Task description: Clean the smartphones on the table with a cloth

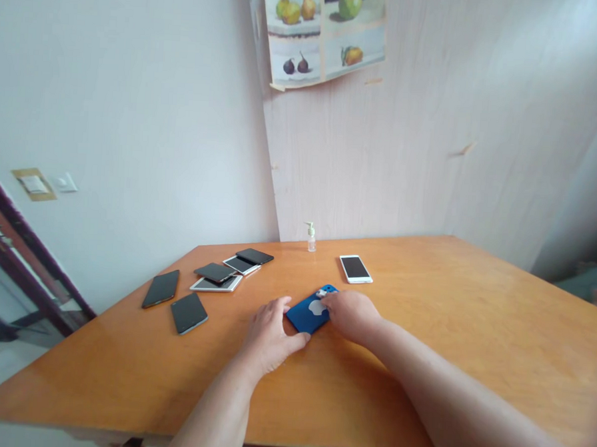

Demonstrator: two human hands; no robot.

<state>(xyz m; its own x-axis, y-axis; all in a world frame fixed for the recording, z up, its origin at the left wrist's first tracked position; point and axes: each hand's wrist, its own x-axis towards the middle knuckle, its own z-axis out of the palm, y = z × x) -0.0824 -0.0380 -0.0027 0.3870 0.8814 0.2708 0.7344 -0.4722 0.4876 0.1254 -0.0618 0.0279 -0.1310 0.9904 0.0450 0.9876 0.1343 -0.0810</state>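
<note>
A blue phone (302, 315) with a large pale apple logo lies back side up on the wooden table, turned at a slant. My left hand (271, 339) steadies it, with fingers at its left edge and the thumb at its near corner. Closed over the phone's right side is my right hand (352, 314), its fingertips pinching a small white piece (321, 293), perhaps tissue or cloth. That piece rests near the camera lenses at the phone's far end. The palm hides part of the phone's right edge.
Several dark tablets or phones, among them a black one (189, 313), lie at the left, some overlapping. A white phone (355, 269) lies beyond my right hand. A small clear pump bottle (311, 239) stands near the wall. The wooden table (474, 313) extends to the right.
</note>
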